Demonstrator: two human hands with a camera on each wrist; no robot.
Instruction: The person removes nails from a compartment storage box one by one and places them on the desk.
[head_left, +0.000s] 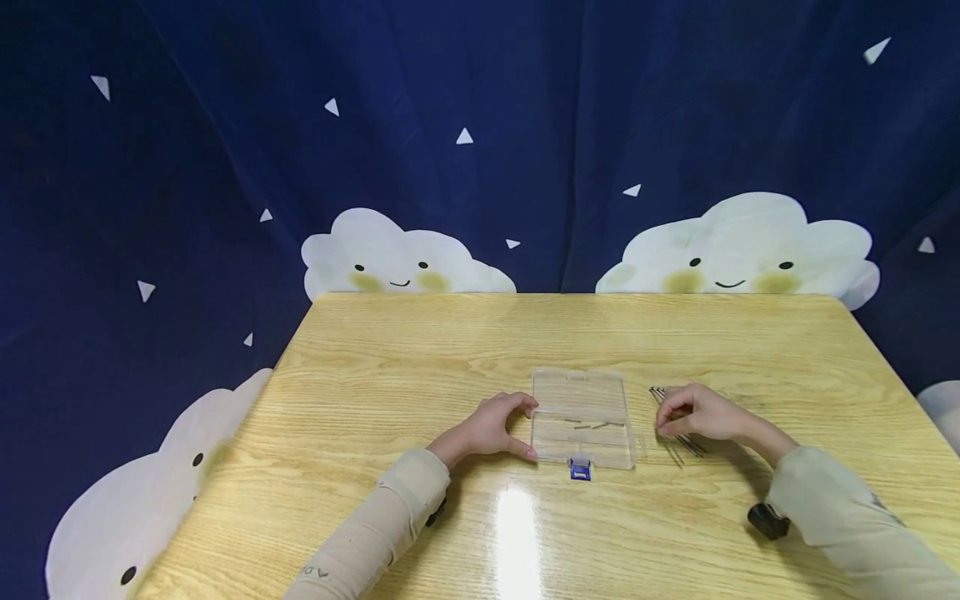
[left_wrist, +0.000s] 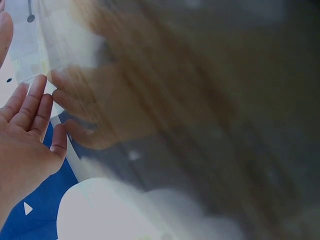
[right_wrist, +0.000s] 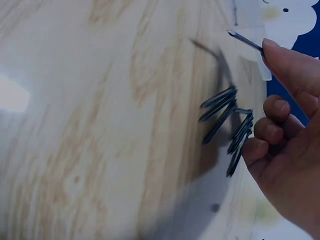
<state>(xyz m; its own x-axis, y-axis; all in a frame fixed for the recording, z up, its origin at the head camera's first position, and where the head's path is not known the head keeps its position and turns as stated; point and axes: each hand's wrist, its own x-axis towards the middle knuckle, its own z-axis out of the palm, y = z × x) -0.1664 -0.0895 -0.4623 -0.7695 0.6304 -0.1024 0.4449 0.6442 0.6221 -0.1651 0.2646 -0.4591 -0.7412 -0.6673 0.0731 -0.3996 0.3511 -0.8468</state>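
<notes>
A clear plastic box (head_left: pixel 579 396) with a blue latch (head_left: pixel 580 469) on its near side lies on the wooden table. Several short metal nails (head_left: pixel 582 427) show inside it. At the box's left edge rests my left hand (head_left: pixel 495 425), thumb and fingers spread apart; the left wrist view shows its fingers (left_wrist: pixel 31 107) nearly straight. My right hand (head_left: pixel 697 412) is to the right of the box, over a group of nails. Between thumb and forefinger it pinches one nail (right_wrist: pixel 245 42), tip pointing outward. More dark nails (right_wrist: pixel 219 107) lie on the table beneath that hand.
The light wooden table (head_left: pixel 420 350) reaches back to a dark blue curtain (head_left: pixel 450 67) printed with clouds. Bright glare (head_left: pixel 517 542) falls on the tabletop in front of the box. A black wrist device (head_left: pixel 768 521) is at the right sleeve.
</notes>
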